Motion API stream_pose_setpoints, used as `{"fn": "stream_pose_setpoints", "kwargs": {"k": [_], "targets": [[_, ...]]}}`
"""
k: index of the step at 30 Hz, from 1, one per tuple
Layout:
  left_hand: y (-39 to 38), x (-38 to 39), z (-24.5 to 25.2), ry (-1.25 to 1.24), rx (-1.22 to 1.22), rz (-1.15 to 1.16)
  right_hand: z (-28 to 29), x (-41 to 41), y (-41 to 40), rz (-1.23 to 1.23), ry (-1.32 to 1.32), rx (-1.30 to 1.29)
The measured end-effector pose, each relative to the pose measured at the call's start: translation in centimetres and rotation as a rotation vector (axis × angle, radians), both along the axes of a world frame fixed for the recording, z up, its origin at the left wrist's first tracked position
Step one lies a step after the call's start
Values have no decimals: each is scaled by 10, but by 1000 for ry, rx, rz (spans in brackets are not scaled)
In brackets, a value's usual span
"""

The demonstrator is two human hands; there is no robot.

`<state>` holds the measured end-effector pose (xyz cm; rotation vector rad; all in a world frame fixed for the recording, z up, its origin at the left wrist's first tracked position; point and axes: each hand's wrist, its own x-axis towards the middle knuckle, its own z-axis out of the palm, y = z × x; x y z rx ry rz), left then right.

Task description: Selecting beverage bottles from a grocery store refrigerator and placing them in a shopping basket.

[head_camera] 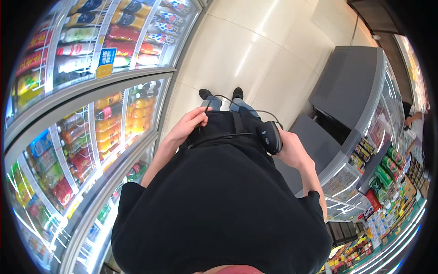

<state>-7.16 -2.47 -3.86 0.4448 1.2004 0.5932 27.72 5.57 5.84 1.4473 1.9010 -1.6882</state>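
Observation:
My right hand (295, 148) grips a black handheld device (269, 137), apparently a barcode scanner, at the right side of my waist. From it a thin black cable (265, 111) loops forward and across to my left hand (191, 124). The thumb and fingers of that hand pinch the cable in front of my left hip. Between the hands, a dark strap with a small buckle (227, 136) crosses the front of my black clothing (219, 191).
Glass-door drinks coolers (174, 70) full of bottles line the left. Grey-sided chest freezers (345, 75) stand at right, cans (383, 176) on top. Pale floor tiles (246, 48) run ahead, my black shoes (237, 92) on them. Another person's arm (413, 119) shows at far right.

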Motion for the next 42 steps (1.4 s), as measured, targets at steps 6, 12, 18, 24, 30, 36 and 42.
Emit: {"fn": "stream_pose_setpoints", "kwargs": {"k": [6,12,18,24,30,36,42], "targets": [[5,15,-39,519,244,-4,10,-1,4,67,167,-117],[22,17,-47,554,335,228,11,-1,2,169,130,32],[24,9,-7,231,264,169,13,16,4,97,-3,56],[8,17,17,433,349,-293,7,43,18,-53,298,-250],[6,14,15,268,253,-7,-12,55,14,-242,293,-306],[8,7,-6,-265,-138,598,-4,47,30,-61,262,-437],[-8,-7,-7,-280,-111,590,-13,44,35,49,126,-288]]}}
